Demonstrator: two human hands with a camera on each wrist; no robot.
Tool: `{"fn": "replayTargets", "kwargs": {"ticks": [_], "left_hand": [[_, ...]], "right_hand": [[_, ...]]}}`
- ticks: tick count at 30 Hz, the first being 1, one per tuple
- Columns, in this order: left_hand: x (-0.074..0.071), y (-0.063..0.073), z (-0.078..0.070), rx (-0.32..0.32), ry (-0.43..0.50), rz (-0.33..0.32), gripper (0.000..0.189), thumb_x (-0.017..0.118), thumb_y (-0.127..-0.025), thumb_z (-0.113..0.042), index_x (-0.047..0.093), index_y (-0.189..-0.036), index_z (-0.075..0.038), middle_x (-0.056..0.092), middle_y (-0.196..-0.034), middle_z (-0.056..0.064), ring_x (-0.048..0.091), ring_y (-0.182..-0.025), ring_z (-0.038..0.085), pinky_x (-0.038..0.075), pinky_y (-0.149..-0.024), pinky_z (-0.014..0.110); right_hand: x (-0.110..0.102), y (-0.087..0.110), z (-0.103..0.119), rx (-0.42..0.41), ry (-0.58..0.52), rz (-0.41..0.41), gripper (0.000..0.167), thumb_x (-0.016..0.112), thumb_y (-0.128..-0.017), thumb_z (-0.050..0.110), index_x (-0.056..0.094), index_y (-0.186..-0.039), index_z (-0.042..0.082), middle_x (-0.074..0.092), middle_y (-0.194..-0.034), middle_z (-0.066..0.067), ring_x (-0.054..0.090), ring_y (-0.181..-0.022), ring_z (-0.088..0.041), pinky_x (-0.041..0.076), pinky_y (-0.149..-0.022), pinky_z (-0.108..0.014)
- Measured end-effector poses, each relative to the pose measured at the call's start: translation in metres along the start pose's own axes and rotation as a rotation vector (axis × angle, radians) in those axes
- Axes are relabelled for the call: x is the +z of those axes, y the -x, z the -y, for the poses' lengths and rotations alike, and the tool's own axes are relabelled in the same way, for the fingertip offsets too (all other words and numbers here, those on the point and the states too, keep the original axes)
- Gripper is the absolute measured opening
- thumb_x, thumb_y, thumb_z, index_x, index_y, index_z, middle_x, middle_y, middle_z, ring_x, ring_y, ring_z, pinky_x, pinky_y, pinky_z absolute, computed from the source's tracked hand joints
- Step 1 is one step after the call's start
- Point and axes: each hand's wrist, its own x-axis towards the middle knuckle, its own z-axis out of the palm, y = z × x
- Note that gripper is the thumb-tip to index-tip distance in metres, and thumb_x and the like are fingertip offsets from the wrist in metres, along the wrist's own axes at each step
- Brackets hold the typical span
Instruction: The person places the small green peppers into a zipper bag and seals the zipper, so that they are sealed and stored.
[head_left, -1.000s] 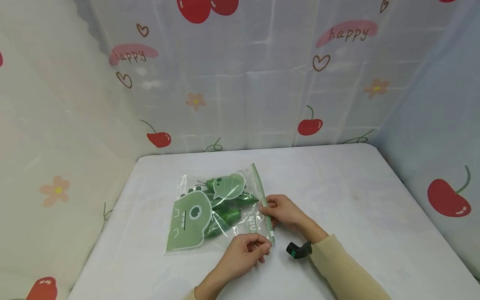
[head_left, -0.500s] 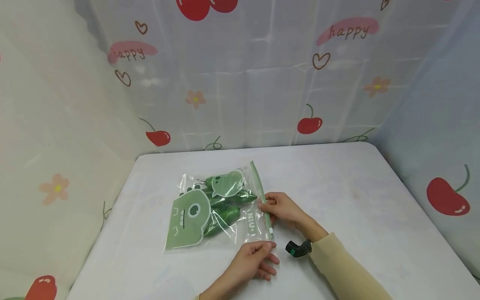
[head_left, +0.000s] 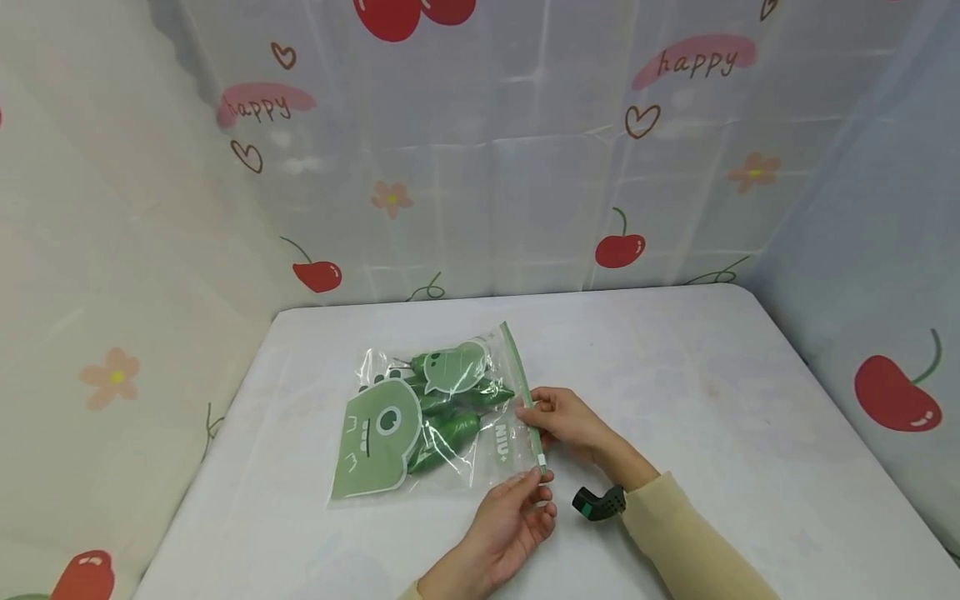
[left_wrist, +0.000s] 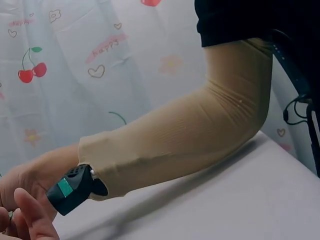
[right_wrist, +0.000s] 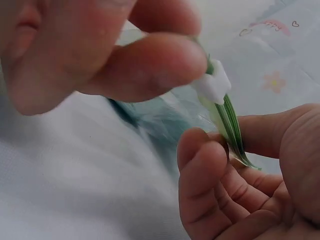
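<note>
A clear zip bag (head_left: 375, 467) with green monster prints lies flat left of centre, its green zip strip (head_left: 517, 358) on the right side. Inside are several glossy green vegetables (head_left: 453, 433), partly covered by the prints; one shows a thin stem. My right hand (head_left: 570, 425) pinches the middle of the strip between thumb and fingers. At the strip's near end, my left hand (head_left: 506, 529) pinches the corner with thumb and finger, beside the white slider (right_wrist: 215, 87). In the left wrist view, only some left fingers (left_wrist: 32, 215) show at the lower left.
The bag lies on a white-covered table (head_left: 712, 400). Patterned curtains (head_left: 525, 183) with cherries and hearts stand behind and at both sides. A black wrist camera (head_left: 598, 502) sits at my right sleeve (head_left: 690, 533).
My left hand shifted from just below the bag's near corner, loosened its fingers, turned palm up and took hold of the strip's end. The right hand and the bag stayed almost still.
</note>
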Motion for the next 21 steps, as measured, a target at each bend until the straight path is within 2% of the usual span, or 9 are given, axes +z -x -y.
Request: {"fn": "replayTargets", "kwargs": {"ticks": [5,12,16,21], "left_hand": [[-0.002,-0.006,0.004,0.069,-0.049,-0.034,0.025,0.065,-0.103,-0.029,0.069,-0.107,-0.005,0.059,-0.086,-0.002,0.061,-0.07,0.004,0.053,-0.067,0.018],[-0.004,-0.01,0.001,0.198,-0.205,-0.089,0.035,0.07,-0.1,-0.021,0.068,-0.112,0.011,0.062,-0.082,-0.001,0.064,-0.067,0.006,0.056,-0.062,0.02],[-0.003,-0.011,-0.001,0.236,-0.237,-0.091,0.036,0.069,-0.099,-0.017,0.066,-0.114,0.016,0.063,-0.081,-0.001,0.064,-0.065,0.006,0.056,-0.061,0.02],[-0.004,-0.012,-0.002,0.258,-0.244,-0.088,0.029,0.069,-0.099,-0.014,0.067,-0.109,0.014,0.064,-0.079,0.0,0.063,-0.065,0.006,0.056,-0.06,0.02]], "right_hand": [[0.0,0.006,-0.001,0.005,0.007,0.001,0.042,0.069,-0.1,0.025,0.062,-0.127,-0.006,0.069,-0.076,-0.002,0.057,-0.061,-0.011,0.05,-0.058,-0.026],[0.0,0.016,-0.003,0.002,0.029,0.026,0.041,0.069,-0.1,0.025,0.062,-0.125,-0.007,0.062,-0.066,0.003,0.053,-0.059,-0.012,0.046,-0.057,-0.026],[0.0,0.022,-0.004,-0.003,0.042,0.035,0.041,0.069,-0.1,0.025,0.061,-0.124,-0.007,0.059,-0.065,0.002,0.051,-0.059,-0.013,0.045,-0.058,-0.027],[0.001,0.029,-0.004,-0.008,0.042,0.039,0.036,0.069,-0.1,0.024,0.062,-0.116,-0.008,0.058,-0.065,0.001,0.05,-0.059,-0.013,0.044,-0.057,-0.027]]}}
